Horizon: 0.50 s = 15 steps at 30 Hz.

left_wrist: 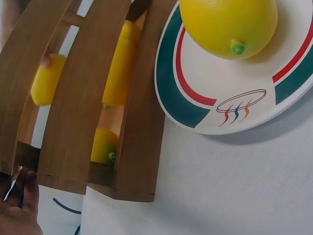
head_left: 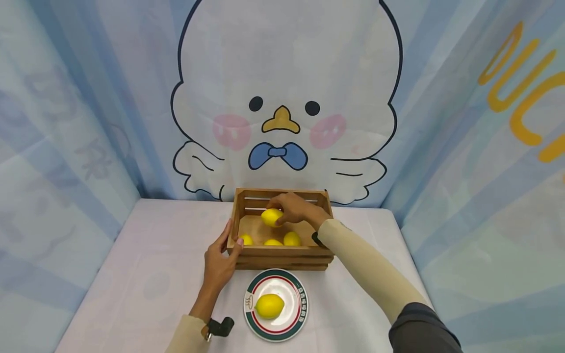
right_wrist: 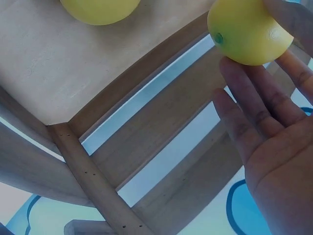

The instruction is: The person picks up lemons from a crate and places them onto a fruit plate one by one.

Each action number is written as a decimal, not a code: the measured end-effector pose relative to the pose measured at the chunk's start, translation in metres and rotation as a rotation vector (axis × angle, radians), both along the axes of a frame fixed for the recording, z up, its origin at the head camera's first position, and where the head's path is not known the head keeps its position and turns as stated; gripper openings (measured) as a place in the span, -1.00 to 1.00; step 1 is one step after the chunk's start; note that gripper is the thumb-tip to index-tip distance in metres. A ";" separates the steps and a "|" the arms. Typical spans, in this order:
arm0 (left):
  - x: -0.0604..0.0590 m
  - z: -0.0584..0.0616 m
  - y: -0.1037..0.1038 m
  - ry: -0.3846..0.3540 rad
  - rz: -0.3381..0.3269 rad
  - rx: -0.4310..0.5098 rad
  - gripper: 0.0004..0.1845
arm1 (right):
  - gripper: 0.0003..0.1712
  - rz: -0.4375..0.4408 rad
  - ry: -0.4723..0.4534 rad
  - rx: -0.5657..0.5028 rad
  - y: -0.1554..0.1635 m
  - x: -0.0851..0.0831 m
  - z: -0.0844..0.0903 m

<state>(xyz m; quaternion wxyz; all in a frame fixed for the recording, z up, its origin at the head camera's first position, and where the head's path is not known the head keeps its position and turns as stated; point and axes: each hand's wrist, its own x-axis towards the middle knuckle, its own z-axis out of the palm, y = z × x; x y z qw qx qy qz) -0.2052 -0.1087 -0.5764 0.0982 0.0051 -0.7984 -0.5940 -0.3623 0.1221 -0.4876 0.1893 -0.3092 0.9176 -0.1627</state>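
Note:
My right hand (head_left: 293, 208) pinches a yellow lemon (head_left: 271, 217) between thumb and fingers, over the inside of a slatted wooden crate (head_left: 282, 264). In the right wrist view the held lemon (right_wrist: 249, 32) shows a green stem tip. My left hand (head_left: 220, 260) grips the crate's left end, thumb at the front corner and fingers along the side. Several more lemons (head_left: 292, 239) lie inside along the crate's front wall, partly hidden by it. Another lemon (head_left: 269, 306) rests on a round plate (head_left: 275, 336) with a green and red rim, just in front of the crate.
A white-covered table (head_left: 154, 274) carries the crate and plate. Behind it hangs a curtain (head_left: 282, 59) printed with a cartoon duck, and light blue curtains (head_left: 499, 206) close off both sides. A dark wrist camera (head_left: 221, 326) is strapped to the left wrist.

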 end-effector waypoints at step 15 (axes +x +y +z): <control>0.002 0.002 0.001 -0.014 0.013 -0.020 -0.26 | -0.52 -0.013 -0.005 -0.049 0.010 0.000 0.003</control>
